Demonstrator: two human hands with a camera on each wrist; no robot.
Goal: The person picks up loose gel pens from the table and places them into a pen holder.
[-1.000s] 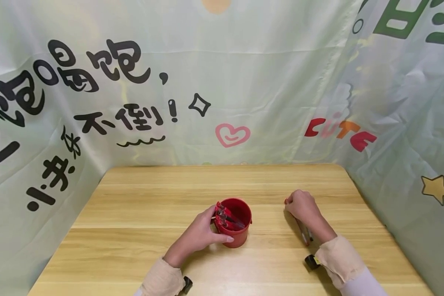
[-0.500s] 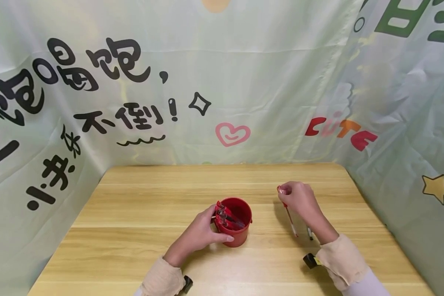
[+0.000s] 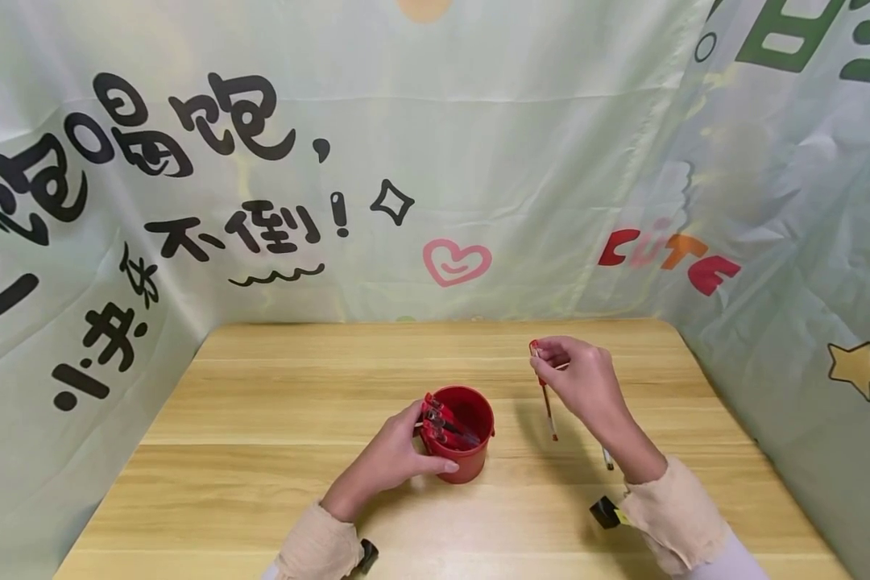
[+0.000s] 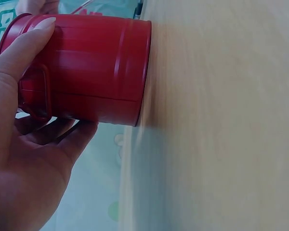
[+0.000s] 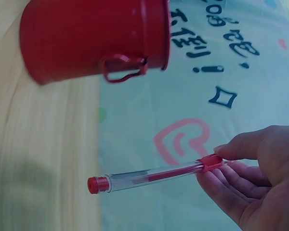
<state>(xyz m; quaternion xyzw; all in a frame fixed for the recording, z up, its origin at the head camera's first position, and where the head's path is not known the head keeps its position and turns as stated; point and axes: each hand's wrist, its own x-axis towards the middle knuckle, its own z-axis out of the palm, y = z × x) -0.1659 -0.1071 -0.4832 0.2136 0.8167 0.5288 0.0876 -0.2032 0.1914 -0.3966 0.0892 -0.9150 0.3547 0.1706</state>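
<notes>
A red metal bucket [image 3: 466,466] stands upright on the wooden table, with several red-capped pens [image 3: 445,427] leaning inside against its left side. My left hand [image 3: 394,453] grips the bucket from the left; in the left wrist view the thumb lies along its wall near the rim and the fingers wrap beneath its handle [image 4: 48,91]. To the right, my right hand [image 3: 578,374] pinches a clear pen with red ends [image 5: 154,174] by its capped end. That pen hangs above the table, its other end pointing down. Another pen [image 3: 608,459] lies on the table, partly hidden under the right wrist.
The wooden table [image 3: 283,387] is enclosed at the back and sides by pale green printed cloth [image 3: 536,177]. A small black camera [image 3: 605,512] is strapped at the right wrist, and a second one [image 3: 366,556] at the left.
My right hand has lifted the red pen off the table and carried it up and to the left. The other pen stays behind. My left hand and the bucket have not moved.
</notes>
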